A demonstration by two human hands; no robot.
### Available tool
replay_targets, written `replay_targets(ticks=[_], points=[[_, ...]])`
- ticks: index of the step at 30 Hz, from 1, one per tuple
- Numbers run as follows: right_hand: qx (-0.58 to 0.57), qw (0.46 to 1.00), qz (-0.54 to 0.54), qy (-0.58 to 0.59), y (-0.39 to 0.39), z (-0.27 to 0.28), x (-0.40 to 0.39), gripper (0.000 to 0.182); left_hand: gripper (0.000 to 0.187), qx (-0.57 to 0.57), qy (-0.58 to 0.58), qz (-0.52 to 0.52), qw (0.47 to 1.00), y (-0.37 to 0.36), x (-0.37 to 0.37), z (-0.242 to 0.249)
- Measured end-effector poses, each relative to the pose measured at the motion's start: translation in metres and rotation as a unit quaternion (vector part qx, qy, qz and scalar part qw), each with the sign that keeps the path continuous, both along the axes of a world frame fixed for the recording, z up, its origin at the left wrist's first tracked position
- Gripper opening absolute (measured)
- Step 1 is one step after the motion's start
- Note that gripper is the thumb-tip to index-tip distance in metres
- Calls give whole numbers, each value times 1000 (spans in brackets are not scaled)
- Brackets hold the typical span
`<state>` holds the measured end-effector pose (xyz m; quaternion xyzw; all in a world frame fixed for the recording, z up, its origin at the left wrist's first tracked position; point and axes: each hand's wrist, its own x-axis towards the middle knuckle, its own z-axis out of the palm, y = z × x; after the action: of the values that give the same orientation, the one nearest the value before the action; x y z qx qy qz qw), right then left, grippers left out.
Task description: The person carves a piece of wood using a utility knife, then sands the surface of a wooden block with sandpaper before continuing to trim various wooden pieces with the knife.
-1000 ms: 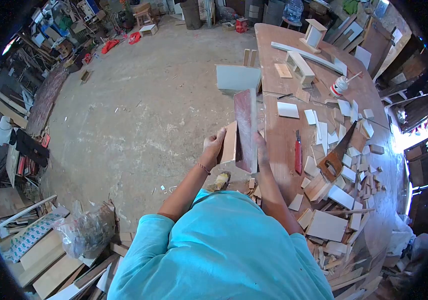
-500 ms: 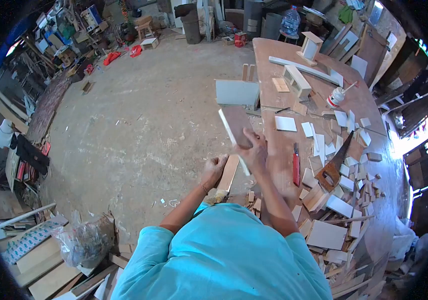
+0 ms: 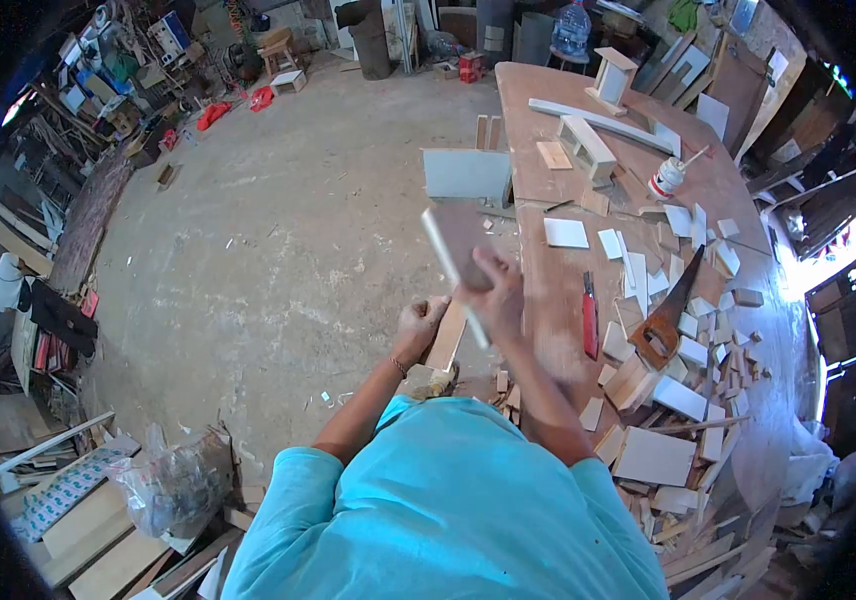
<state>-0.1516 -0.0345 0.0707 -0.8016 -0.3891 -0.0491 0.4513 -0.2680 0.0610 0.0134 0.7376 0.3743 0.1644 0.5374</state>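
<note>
My right hand [image 3: 498, 292] is closed around a flat board [image 3: 456, 238] with a brown face and a pale edge, held tilted in front of me; hand and board are slightly blurred. Just below and to the left, my left hand [image 3: 420, 328] grips a narrow light-wood piece [image 3: 447, 342] by its left side. The board's lower end overlaps the wood piece in this view. Right of my right hand, a red-handled cutter knife [image 3: 590, 318] lies on the workbench [image 3: 548, 285].
A handsaw [image 3: 663, 325] and many wood offcuts cover the bench's right side. Farther back are a glue bottle [image 3: 666, 180] and small wooden frames [image 3: 588, 147]. A plastic bag [image 3: 178, 485] sits on boards at lower left. Another person [image 3: 36, 298] stands far left.
My right hand and the board have shifted a little left. The wood piece in my left hand has changed its tilt slightly. The whole view has moved slightly.
</note>
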Motion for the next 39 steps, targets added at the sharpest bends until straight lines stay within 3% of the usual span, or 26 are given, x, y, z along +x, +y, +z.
replay_targets(ticks=[2, 4, 7, 10, 12, 14, 16, 18, 19, 20, 22, 23, 24, 25, 26, 27, 28, 30, 31, 32, 33, 34, 35, 36, 38, 39], points=[[23, 992, -35, 115, 5, 1, 21, 58, 45, -101, -14, -8, 995, -15, 3, 15], [34, 992, -33, 115, 1, 0, 25, 58, 50, -87, -29, -13, 996, -13, 7, 13], [68, 994, -8, 81, -5, -5, 12, 59, 48, -222, -19, 53, 973, -2, 12, 13], [85, 994, 55, 36, -17, 3, -16, 56, 46, -278, -44, 79, 956, 7, 13, -5], [74, 992, 101, 17, -22, 9, -36, 58, 41, -314, -82, 57, 944, 11, 17, -35], [58, 993, 102, 5, -24, 12, -48, 58, 36, -299, -305, -129, 895, 6, 21, -36], [40, 993, 108, -7, -22, 9, -41, 57, 35, -244, -292, -146, 913, -8, 20, -29], [59, 997, 32, 35, -10, -2, -10, 56, 41, -253, 65, -105, 959, -11, 9, -25], [65, 997, 3, 30, -6, -1, 2, 55, 46, -229, 104, -130, 959, -10, 12, -29], [72, 997, -25, 25, -5, -1, 10, 54, 46, -230, 106, -129, 959, -13, 16, -17], [64, 998, -12, 25, -5, -1, 7, 54, 52, -217, 49, -32, 974, -20, 20, 16], [37, 998, 27, 31, -8, 1, -3, 55, 49, -253, -43, -57, 965, -13, 22, -7], [6, 997, 64, 40, -14, 2, -16, 55, 49, -256, -42, -52, 964, -9, 20, -25], [20, 991, 128, 28, -19, 4, -30, 56, 45, -403, -169, -108, 893, -2, 20, -41], [5, 988, 149, 38, -25, 14, -49, 58, 44, -530, -290, -161, 781, 10, 21, -61], [-10, 990, 141, -12, -30, 19, -57, 57, 48, -526, -301, -350, 715, 34, 24, -100], [-25, 989, 133, -61, -32, 21, -62, 57, 48, -526, -299, -348, 716, 32, 23, -97], [-3, 991, 126, -34, -24, 15, -47, 57, 48, -616, -317, -175, 699, 11, 17, -70], [19, 993, 117, -18, -17, 12, -31, 57, 49, -220, -241, -179, 928, -11, 15, -15], [18, 993, 114, -18, -11, 6, -12, 57, 49, -221, -241, -181, 928, -19, 14, 15], [14, 998, 54, 11, -4, 0, 8, 58, 46, -263, -65, -139, 952, -23, 15, 36], [8, 999, -6, 43, -2, -5, 15, 59, 44, -296, 114, -91, 944, -28, 13, 54], [8, 999, -6, 44, -3, -4, 12, 59, 48, -310, 73, -86, 944, -31, 13, 69], [11, 999, 22, 29, -5, -1, 8, 57, 48, -311, 72, -85, 944, -25, 14, 46], [9, 998, 52, 14, -14, 6, -12, 56, 48, -199, -137, -161, 957, -9, 17, -23], [6, 995, 98, 21, -20, 10, -33, 56, 48, -321, -299, -168, 883, -6, 28, -23]])
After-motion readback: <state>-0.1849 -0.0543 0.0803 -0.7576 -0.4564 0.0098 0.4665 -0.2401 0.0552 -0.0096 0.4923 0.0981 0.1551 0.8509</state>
